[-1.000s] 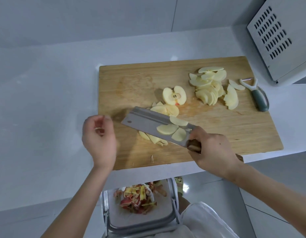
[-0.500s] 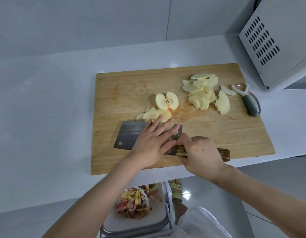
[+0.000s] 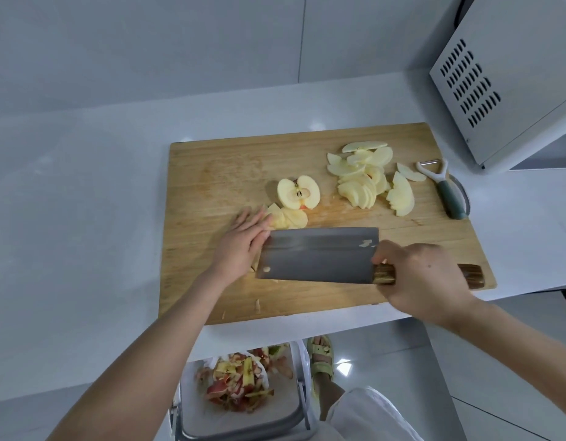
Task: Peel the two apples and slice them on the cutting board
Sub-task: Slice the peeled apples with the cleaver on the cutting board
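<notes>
A wooden cutting board (image 3: 211, 173) lies on the white counter. A peeled apple half (image 3: 298, 192) lies cut face up near the board's middle. A small heap of slices (image 3: 288, 218) sits just in front of it, and a large pile of slices (image 3: 367, 178) lies at the back right. My right hand (image 3: 424, 278) grips the wooden handle of a cleaver (image 3: 319, 254), whose broad blade is held flat-side up over the board. My left hand (image 3: 243, 241) lies with straight fingers beside the blade's left end, fingertips touching the small heap.
A green-handled peeler (image 3: 447, 189) lies at the board's right edge. A white vented appliance (image 3: 504, 78) stands at the back right. Below the counter's front edge, a bin (image 3: 243, 418) holds red and yellow apple peel. A sandalled foot (image 3: 321, 358) stands beside it.
My left hand has slid off the blade's face to its left end, next to the small heap. The slices that lay on the cleaver a second ago are gone from the blade.
</notes>
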